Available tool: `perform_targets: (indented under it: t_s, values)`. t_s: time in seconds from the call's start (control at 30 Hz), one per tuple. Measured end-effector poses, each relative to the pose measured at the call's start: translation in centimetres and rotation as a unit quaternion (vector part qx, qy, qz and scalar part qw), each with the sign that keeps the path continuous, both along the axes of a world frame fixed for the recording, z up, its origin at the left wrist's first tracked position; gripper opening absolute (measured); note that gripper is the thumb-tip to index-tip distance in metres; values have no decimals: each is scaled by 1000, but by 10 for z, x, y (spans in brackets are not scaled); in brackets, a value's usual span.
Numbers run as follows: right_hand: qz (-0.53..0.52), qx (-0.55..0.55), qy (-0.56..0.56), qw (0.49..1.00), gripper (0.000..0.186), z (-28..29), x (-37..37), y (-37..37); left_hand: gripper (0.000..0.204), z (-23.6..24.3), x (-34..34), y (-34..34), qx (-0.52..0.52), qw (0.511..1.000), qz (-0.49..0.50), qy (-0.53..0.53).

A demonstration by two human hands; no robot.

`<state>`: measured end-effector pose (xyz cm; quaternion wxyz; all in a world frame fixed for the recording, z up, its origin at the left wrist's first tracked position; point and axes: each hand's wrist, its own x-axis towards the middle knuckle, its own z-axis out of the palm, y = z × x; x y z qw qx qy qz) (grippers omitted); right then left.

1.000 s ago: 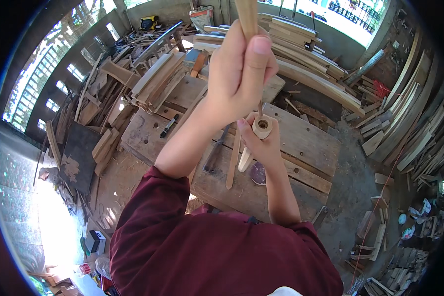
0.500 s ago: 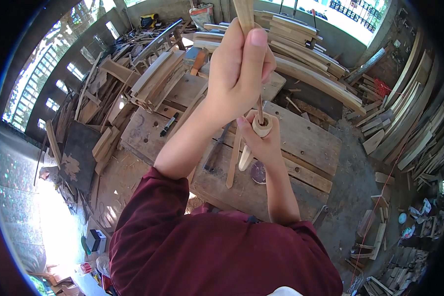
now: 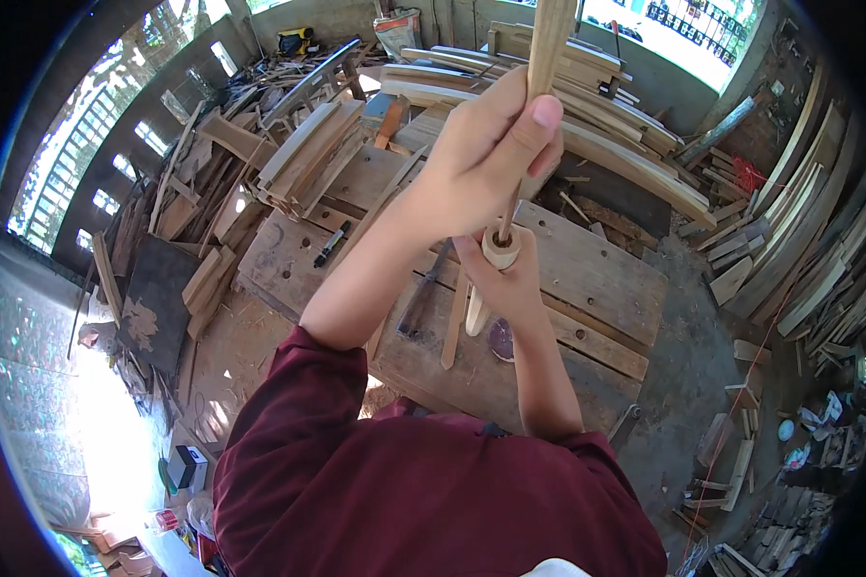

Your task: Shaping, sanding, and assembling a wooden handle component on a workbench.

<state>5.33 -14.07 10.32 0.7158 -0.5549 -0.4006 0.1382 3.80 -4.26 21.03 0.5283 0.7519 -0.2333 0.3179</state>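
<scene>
My left hand (image 3: 496, 159) is raised and closed around the thick wooden handle (image 3: 549, 43) of a tool. Below that fist, the tool's thin brown metal shaft (image 3: 513, 207) runs down into the round hole in the top of a pale wooden piece (image 3: 501, 254). Fingers of my right hand (image 3: 512, 287) wrap around this piece, hiding its middle. A pale rounded wooden end (image 3: 475, 315) sticks out below the right hand, probably part of the same piece. The tip of the shaft is out of sight inside the hole.
Under my hands is a worn wooden workbench (image 3: 597, 260) with slots. On it lie a dark chisel-like tool (image 3: 421, 303), a marker pen (image 3: 332, 244), a flat wooden strip (image 3: 454, 327) and a purple disc (image 3: 501, 338). Stacked boards (image 3: 635, 173) and scrap wood (image 3: 188, 192) surround the bench.
My left hand and the tool handle have shifted right and slightly down. The holed wooden piece in my right hand has tilted and moved a little left.
</scene>
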Motion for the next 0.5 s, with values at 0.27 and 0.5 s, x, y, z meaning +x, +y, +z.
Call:
perform_targets:
  t_s: [0.27,0.5]
  values:
    - [25,-6,32,999,29,2,-2,1,42,41,-23,-14,-211,953,-212,53]
    - [25,-3,2,1000,29,1,-7,5,53,27,-14,-2,-303,893,-325,73]
